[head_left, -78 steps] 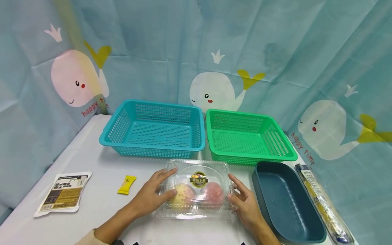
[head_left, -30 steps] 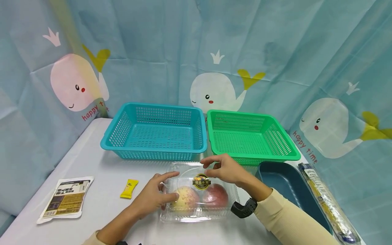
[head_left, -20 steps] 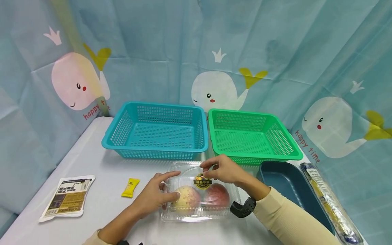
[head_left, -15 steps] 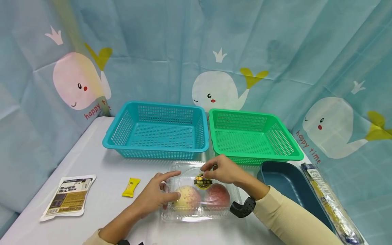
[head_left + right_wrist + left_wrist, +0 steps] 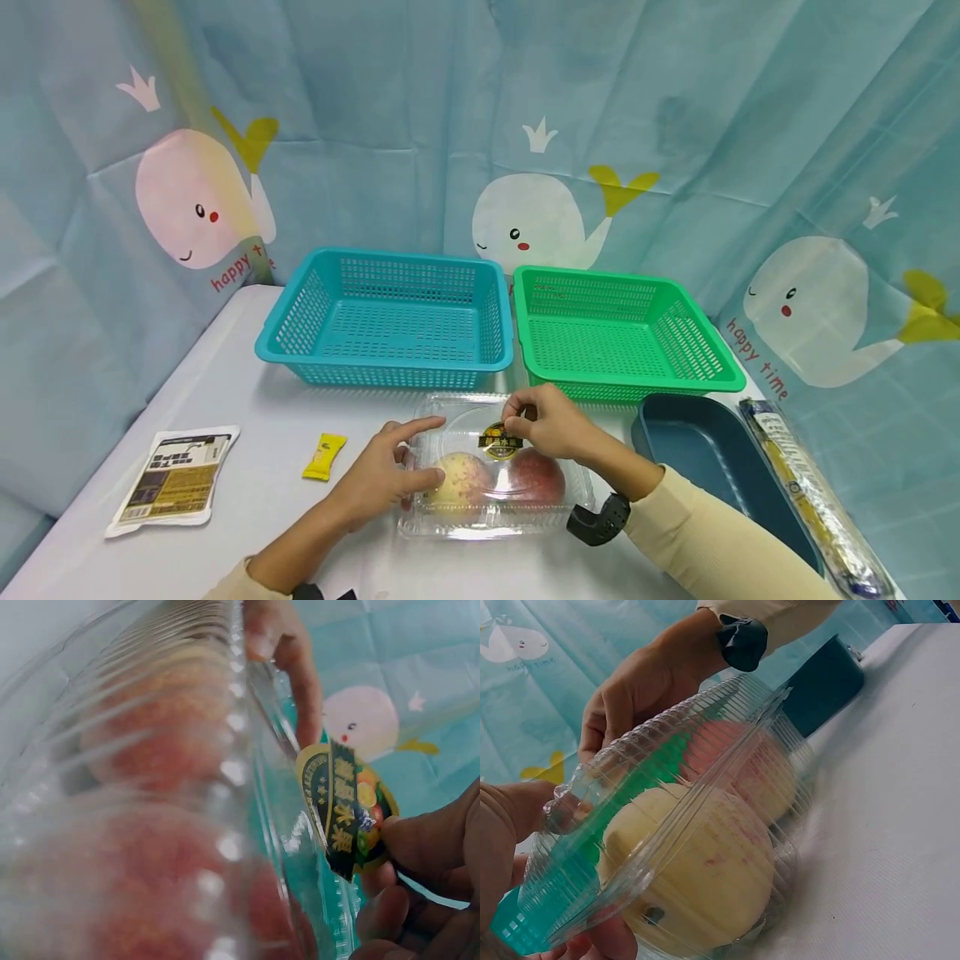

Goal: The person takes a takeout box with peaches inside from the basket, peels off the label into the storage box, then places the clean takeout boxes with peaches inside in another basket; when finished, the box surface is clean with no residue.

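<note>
A clear plastic clamshell box (image 5: 480, 521) lies on the table with two peaches inside, a yellowish peach (image 5: 690, 862) and a pinker peach (image 5: 537, 477). My left hand (image 5: 386, 471) grips the box's left side, thumb and index finger on the lid and other fingers lower at the edge. Over the lid, my right hand (image 5: 555, 423) pinches the edge of a round black-and-gold sticker (image 5: 345, 810) between thumb and index finger. In the right wrist view the sticker's pinched side stands raised off the plastic and bends. A strip of the far lid is hidden behind the right hand.
Behind the box stand a blue basket (image 5: 397, 367) and a green basket (image 5: 630, 387). At the right are a dark blue tub (image 5: 731, 467) and a long wrapped package (image 5: 810, 500). A yellow packet (image 5: 324, 457) and a white-and-brown pouch (image 5: 174, 479) lie at the left.
My right hand has left the box's right side and come over the lid to the sticker. In the last half second it shifts slightly right, holding the sticker's edge. The left hand stays on the box.
</note>
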The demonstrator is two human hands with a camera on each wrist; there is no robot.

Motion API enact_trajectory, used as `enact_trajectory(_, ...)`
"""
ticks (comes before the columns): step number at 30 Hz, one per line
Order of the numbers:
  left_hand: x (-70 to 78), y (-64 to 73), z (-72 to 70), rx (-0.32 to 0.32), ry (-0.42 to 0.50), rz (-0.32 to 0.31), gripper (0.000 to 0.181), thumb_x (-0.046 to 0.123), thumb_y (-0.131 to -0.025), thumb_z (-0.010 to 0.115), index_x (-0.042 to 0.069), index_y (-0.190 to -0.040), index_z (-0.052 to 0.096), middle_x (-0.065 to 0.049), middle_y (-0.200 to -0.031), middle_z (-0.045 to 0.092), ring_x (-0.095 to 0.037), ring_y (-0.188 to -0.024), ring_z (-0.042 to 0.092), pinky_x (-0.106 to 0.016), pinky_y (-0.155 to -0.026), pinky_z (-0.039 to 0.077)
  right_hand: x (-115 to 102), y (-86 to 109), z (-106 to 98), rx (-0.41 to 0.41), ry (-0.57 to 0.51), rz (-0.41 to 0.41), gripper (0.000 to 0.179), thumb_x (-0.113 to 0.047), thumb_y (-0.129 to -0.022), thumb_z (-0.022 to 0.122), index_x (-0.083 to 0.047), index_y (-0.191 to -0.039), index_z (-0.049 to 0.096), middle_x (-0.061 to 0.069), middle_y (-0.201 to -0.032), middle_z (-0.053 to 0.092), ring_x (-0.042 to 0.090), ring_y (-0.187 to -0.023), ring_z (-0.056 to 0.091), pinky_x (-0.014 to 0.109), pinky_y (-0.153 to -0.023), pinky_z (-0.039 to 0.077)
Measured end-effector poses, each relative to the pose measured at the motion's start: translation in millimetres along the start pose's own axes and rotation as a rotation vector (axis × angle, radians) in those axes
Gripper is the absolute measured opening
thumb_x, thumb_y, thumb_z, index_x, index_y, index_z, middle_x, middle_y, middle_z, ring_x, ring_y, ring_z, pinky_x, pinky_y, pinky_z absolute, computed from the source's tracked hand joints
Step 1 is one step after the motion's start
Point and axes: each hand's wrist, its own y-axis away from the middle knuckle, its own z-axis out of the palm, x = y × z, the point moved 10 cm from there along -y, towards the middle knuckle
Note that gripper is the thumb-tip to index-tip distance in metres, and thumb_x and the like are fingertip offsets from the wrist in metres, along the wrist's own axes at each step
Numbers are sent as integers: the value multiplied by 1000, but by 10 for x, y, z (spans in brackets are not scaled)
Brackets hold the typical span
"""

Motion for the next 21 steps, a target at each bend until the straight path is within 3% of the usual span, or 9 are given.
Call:
enact_trajectory(6,2,-1,-3,1,10,6,67,3,-73,80,12,-136,57,-17,-104,39,-24,-67,46,-31,-40,48,-60,71,-143,54,-126,-45,7,3,-90,62,1,-84,64,6,-78,61,17,-71,55,27,-60,48)
enact_trajectory(14,1,0,-1,-2,18,-2,67,3,-74,79,10,-136,56,-18,-105,39,-25,-67,45,-27,-41,47,-316,198,-508,69,-86,-97,6,-4,-94,62,-4,-89,66,7,-84,64,24,-80,60,38,-69,53)
enact_trajectory(21,-6,5,-3,0,23,-6,67,3,-74,80,11,-136,56,-18,-105,38,-25,-68,46,-27,-41,47,-401,362,-759,71,-64,-117,7,-4,-94,61,-3,-89,65,8,-83,63,26,-77,62,34,-69,54)
